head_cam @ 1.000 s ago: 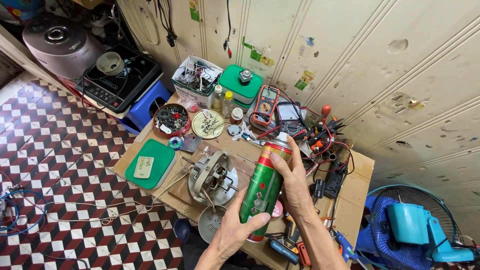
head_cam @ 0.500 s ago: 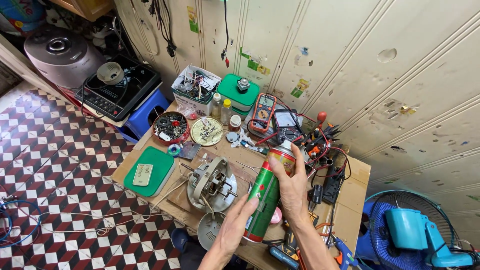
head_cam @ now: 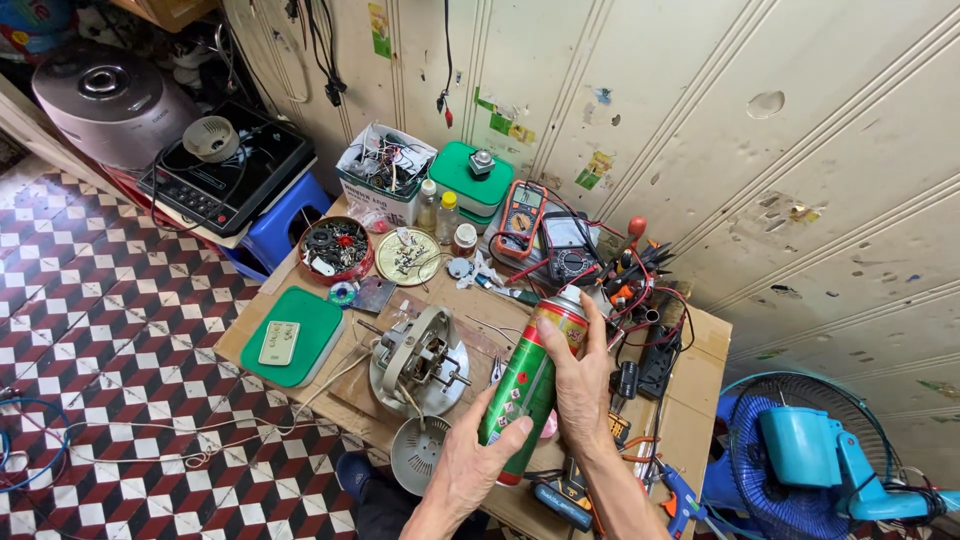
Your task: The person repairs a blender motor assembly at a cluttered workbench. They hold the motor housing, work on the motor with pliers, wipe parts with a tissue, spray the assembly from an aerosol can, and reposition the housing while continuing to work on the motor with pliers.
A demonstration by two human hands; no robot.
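- Spray can (head_cam: 528, 385), green w/ red top band, held tilted over the near-right part of the cardboard-topped table (head_cam: 700, 400), nozzle end pointing up and away toward the wall.
- Right hand (head_cam: 583, 385) wraps the can's upper half from the right, fingers curled round it, index up by the nozzle.
- Left hand (head_cam: 472, 465) grips the can's lower end, thumb across the front.
- Step, as I read it: can's gripped and being readied, not yet aimed at anything. Next move needs the nozzle turned toward the part to be sprayed and a firm grip low on the can.
- Fan motor (head_cam: 420, 360) w/ shaft sits just left of the can, mid-table, wires trailing toward the near edge.
- Green lid (head_cam: 295, 335) at the left corner, small remote on it.
- Red tin of small parts (head_cam: 335, 248) and multimeter (head_cam: 522, 215) along the far edge.
- Blue fan (head_cam: 800, 460) stands on the floor off the right edge.
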